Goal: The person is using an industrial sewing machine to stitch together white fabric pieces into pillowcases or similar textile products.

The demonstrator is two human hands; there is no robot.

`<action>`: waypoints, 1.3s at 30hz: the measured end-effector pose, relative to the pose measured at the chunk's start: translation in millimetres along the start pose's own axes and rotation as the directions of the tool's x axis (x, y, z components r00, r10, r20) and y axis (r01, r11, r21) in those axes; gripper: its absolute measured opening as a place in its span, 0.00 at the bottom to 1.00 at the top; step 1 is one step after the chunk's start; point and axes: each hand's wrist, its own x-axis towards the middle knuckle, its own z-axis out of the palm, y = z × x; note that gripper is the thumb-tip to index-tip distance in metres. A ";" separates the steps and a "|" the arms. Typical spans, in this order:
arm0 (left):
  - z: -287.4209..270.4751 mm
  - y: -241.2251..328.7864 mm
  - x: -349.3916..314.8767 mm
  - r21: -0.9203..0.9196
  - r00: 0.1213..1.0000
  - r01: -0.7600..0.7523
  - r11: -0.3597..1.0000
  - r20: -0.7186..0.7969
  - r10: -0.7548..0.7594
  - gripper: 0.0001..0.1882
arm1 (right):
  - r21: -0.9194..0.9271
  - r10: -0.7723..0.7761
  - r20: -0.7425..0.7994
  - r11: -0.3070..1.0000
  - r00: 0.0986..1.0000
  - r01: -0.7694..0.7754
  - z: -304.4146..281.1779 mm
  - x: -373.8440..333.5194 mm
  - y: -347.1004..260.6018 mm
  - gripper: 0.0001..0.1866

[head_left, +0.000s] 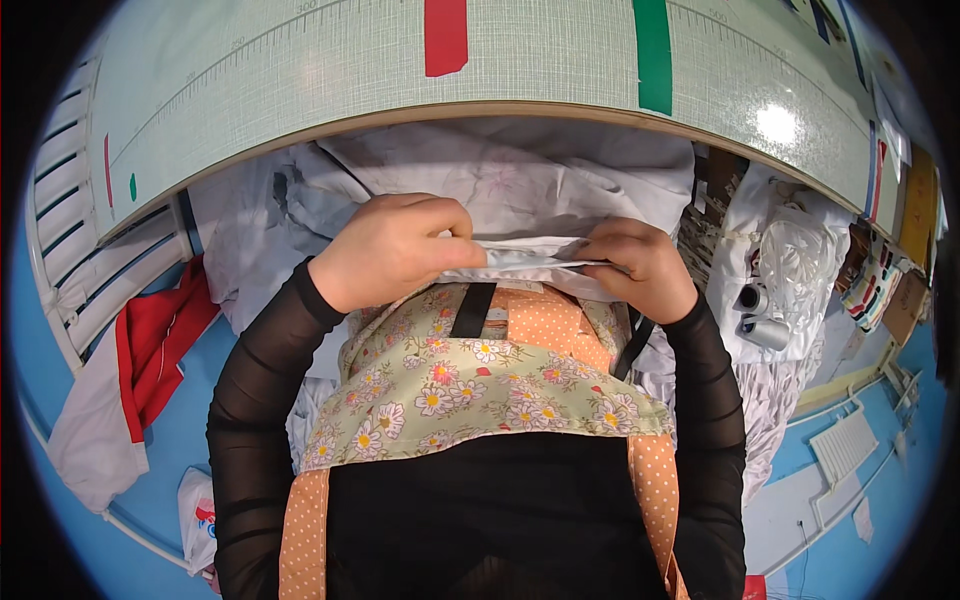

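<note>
A large white cloth (560, 185) spreads over my lap and runs under the table's near edge. Its near edge is folded into a narrow band, held up between my two hands just above my floral apron (480, 390). My left hand (400, 245) pinches the left part of this band, thumb on top and fingers curled. On the right, my right hand (640, 262) grips the same edge between thumb and fingers. A small gap shows between the fabric layers near the right fingertips. Faint pinkish marks show on the cloth beyond my hands.
Ahead, a pale green table (540, 70) with ruler markings bears a red strip (446, 38) and a green strip (653, 55). A white slatted rack (75, 200) stands at left, with a red and white garment (150, 360) beside it. Thread spools (765, 332) and clear plastic lie at right.
</note>
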 end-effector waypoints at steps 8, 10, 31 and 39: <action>2.4 0.1 -3.8 -0.123 0.988 0.152 0.981 0.022 -0.151 0.08 | 0.071 0.132 -0.001 0.989 0.991 -0.132 -7.7 -9.8 0.2 0.08; 1.6 -2.9 -4.7 -0.182 0.976 0.219 0.959 0.048 -0.213 0.07 | 0.096 0.167 0.006 0.981 0.986 -0.167 -10.7 -9.9 2.7 0.08; 29.1 -9.3 68.6 -0.084 0.878 0.408 0.909 0.308 -0.366 0.18 | 0.351 0.361 0.027 0.870 0.932 -0.347 -14.3 -16.3 16.2 0.11; 10.3 -2.2 55.7 -0.485 0.826 0.552 0.678 0.431 -0.364 0.15 | 0.582 0.405 0.133 0.707 0.905 -0.402 -23.1 -19.0 11.8 0.09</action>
